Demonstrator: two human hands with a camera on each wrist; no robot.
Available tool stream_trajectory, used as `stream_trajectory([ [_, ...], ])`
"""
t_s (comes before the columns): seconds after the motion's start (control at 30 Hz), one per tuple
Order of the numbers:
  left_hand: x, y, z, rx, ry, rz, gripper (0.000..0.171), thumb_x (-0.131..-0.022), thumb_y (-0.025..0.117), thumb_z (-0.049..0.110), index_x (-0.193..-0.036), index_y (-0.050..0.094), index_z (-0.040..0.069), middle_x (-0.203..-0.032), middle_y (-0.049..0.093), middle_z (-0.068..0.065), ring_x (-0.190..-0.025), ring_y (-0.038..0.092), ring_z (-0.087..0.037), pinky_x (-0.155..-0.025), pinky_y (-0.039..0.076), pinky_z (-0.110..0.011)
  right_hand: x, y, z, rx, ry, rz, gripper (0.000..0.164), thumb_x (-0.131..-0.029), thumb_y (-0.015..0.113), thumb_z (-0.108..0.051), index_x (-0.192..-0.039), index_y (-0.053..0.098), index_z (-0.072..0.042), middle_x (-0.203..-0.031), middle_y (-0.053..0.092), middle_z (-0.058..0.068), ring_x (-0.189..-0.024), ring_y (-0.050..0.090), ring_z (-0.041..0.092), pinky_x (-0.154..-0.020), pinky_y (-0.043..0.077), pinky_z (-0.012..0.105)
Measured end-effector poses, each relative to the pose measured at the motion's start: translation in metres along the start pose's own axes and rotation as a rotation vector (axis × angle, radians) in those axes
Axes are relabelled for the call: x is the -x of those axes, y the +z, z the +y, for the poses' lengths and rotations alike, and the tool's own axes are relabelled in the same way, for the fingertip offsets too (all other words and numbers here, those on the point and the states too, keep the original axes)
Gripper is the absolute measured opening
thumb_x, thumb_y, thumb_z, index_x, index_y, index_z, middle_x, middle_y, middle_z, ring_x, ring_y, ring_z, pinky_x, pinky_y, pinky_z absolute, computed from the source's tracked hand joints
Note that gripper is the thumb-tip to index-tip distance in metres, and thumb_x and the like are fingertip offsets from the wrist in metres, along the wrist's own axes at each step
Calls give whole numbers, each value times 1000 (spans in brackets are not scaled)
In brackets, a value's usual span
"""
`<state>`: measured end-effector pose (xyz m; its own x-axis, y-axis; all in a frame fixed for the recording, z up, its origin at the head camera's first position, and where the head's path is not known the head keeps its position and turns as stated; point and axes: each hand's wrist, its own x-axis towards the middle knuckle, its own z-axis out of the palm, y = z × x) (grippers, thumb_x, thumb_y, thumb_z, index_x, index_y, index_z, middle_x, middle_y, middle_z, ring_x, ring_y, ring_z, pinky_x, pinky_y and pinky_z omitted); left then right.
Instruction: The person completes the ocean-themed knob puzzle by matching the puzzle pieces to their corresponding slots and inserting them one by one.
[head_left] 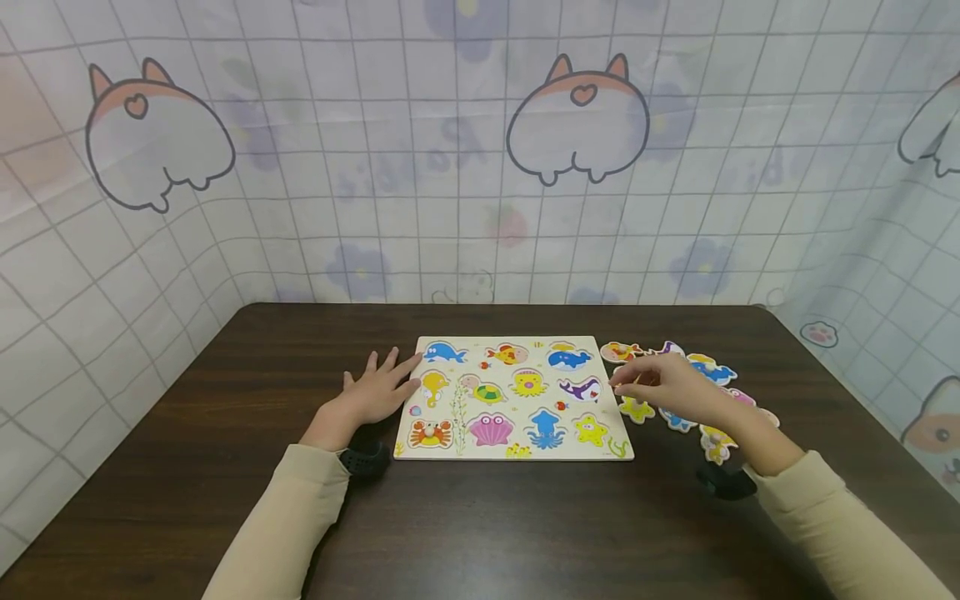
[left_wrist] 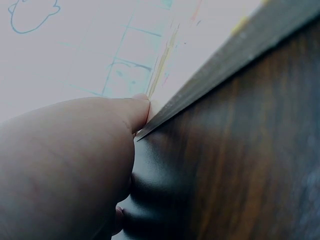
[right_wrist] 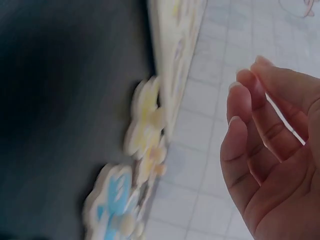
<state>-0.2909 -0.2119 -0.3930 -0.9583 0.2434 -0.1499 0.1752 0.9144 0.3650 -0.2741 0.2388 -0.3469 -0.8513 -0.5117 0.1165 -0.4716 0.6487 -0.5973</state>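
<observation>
A pale puzzle board [head_left: 450, 406] printed with sea animals lies on the table. My left hand [head_left: 372, 392] rests flat with spread fingers, its fingertips touching the board's left edge. In the left wrist view, the thumb [left_wrist: 117, 112] meets the board's edge. My right hand [head_left: 675, 385] hovers by the board's right edge, above loose wooden knobbed pieces. Its fingers are loosely bent, thumb close to the index fingertip, with nothing seen between them in the right wrist view. Below it lie a yellow star piece [head_left: 637, 409] and a blue piece [right_wrist: 117, 192]. The hand partly hides several pieces.
Several pieces lie right of the board, among them a fish [head_left: 619, 352], a blue whale [head_left: 712, 370] and a yellow piece [head_left: 717, 444]. The dark wooden table [head_left: 495, 525] backs onto a grid-patterned cloth [head_left: 465, 192], which also stands along both sides.
</observation>
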Motion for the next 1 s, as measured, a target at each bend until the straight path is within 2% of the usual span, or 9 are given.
stream_trajectory([
  [0.2,-1,1,-2,-4,1,8,62,-111,38,45,-166,22,21,-169,7,-23,-151,-2,-53,-108,-1,-82,3,-3,14,7,13,-19,18,-97,73,-12,-110,76,-1,-86,68,2,-69,57,20,-60,49,27],
  [0.4,-1,2,-3,-2,-1,5,62,-111,38,46,-166,23,21,-169,7,-23,-151,-3,-53,-108,-2,-82,6,-3,25,70,40,-61,17,-95,74,-11,-109,77,-3,-91,70,-3,-72,55,15,-62,50,27],
  [0.73,0,2,-1,0,1,6,62,-111,39,44,-166,23,21,-169,7,-24,-151,-3,-53,-108,-2,-81,8,-1,28,91,90,-90,16,-92,77,-11,-106,78,-3,-93,71,-2,-73,54,15,-63,51,30],
  [1.0,1,1,0,-4,1,6,62,-111,38,45,-166,22,21,-169,7,-24,-151,-2,-53,-108,-2,-81,4,-1,31,123,51,-106,12,-93,76,-9,-103,79,-3,-93,70,-2,-76,60,12,-68,53,31],
])
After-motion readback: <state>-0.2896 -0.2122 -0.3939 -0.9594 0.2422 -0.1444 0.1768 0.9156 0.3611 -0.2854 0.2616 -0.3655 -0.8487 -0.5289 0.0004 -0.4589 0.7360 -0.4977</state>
